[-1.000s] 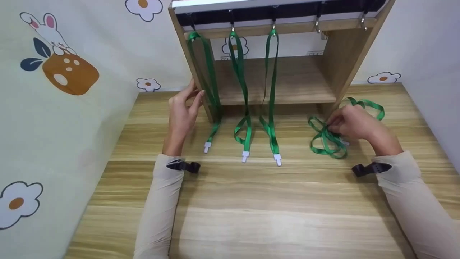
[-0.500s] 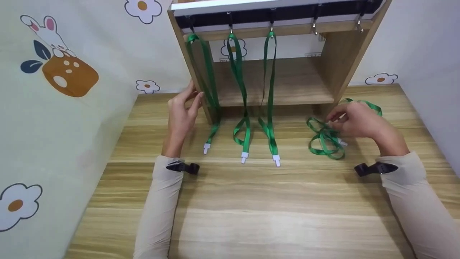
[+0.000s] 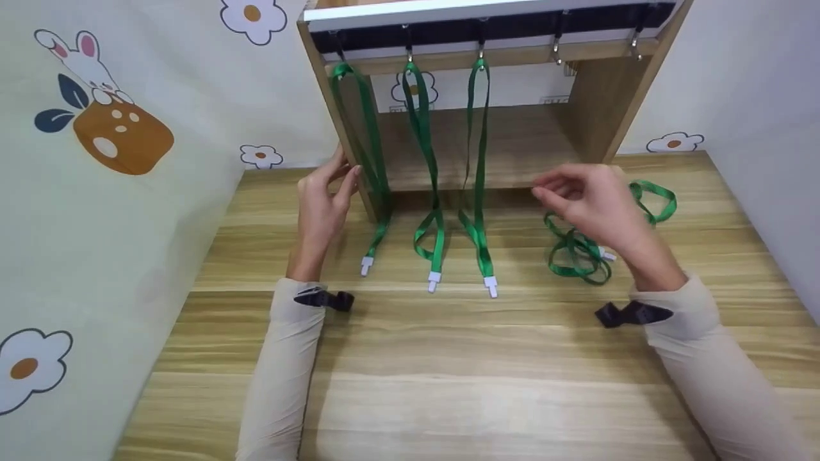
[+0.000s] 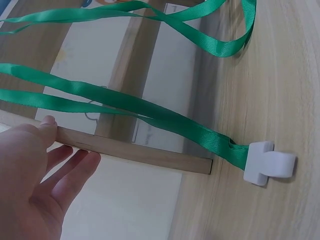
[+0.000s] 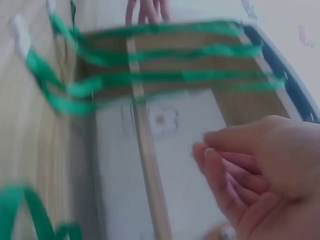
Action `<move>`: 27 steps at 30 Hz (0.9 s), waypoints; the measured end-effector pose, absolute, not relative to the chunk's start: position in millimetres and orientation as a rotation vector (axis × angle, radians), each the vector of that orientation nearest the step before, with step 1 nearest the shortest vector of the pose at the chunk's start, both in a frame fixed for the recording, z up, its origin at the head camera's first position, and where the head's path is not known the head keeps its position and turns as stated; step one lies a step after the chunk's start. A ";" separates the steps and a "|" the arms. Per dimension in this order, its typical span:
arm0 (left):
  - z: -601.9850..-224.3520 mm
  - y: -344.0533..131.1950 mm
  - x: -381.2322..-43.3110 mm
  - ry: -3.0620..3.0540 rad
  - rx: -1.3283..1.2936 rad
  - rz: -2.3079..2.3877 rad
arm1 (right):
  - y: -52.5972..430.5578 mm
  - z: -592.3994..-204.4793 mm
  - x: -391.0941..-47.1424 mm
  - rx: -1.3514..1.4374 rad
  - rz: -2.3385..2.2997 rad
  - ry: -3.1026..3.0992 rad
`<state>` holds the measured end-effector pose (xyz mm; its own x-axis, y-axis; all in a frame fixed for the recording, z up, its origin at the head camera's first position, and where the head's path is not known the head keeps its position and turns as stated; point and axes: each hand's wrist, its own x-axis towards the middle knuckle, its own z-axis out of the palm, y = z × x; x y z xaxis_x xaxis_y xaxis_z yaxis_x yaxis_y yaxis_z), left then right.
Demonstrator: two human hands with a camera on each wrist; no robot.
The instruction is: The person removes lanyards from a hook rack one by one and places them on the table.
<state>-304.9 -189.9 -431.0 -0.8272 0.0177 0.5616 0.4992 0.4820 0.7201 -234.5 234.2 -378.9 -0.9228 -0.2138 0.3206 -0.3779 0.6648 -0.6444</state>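
My left hand (image 3: 323,198) grips the left side panel (image 4: 135,151) of a wooden rack, thumb on one face and fingers on the other. Three green lanyards hang from the rack's hooks: one at the left (image 3: 378,160), one beside it (image 3: 432,153) and a third (image 3: 482,166). Each ends in a white clip near the table. My right hand (image 3: 596,198), fingers loosely curved and holding nothing, hovers before the rack's lower right. Under it lies a coiled green lanyard (image 3: 574,245) with a white clip; the hand partly hides it.
Two bare hooks, one (image 3: 557,52) and another (image 3: 635,50), hang at the rack's right end. Another green strap loop (image 3: 669,203) lies right of the right hand; whether it joins the coil is hidden. The patterned wall (image 3: 205,83) stands at the left.
My right hand has left the coiled lanyard and moved up and left toward the rack's front. The coil stays on the table. My left hand keeps its place.
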 end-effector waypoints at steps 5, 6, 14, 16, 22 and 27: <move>-432.4 -190.4 -304.7 -2.265 -0.421 -1.319 | 188.4 -382.9 -237.8 0.508 1.223 -2.549; -432.6 -190.5 -304.6 -2.266 -0.418 -1.322 | 179.6 -383.5 -239.4 0.494 1.239 -2.533; -434.0 -191.5 -302.9 -2.277 -0.398 -1.347 | 133.0 -390.0 -259.4 0.360 1.239 -2.406; -434.1 -191.1 -303.2 -2.268 -0.406 -1.351 | 128.4 -391.9 -262.2 0.341 1.230 -2.382; -433.3 -190.2 -305.0 -2.227 -0.442 -1.369 | 126.1 -389.5 -263.0 0.371 1.201 -2.287; -431.7 -190.9 -304.8 -2.228 -0.444 -1.363 | 135.4 -371.1 -259.7 0.400 1.185 -2.205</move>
<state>-304.8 -190.9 -431.7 -0.8283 0.0220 0.5599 0.5085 0.4489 0.7348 -259.7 135.4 -371.1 -0.7762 0.0166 0.6302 -0.5165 0.5566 -0.6507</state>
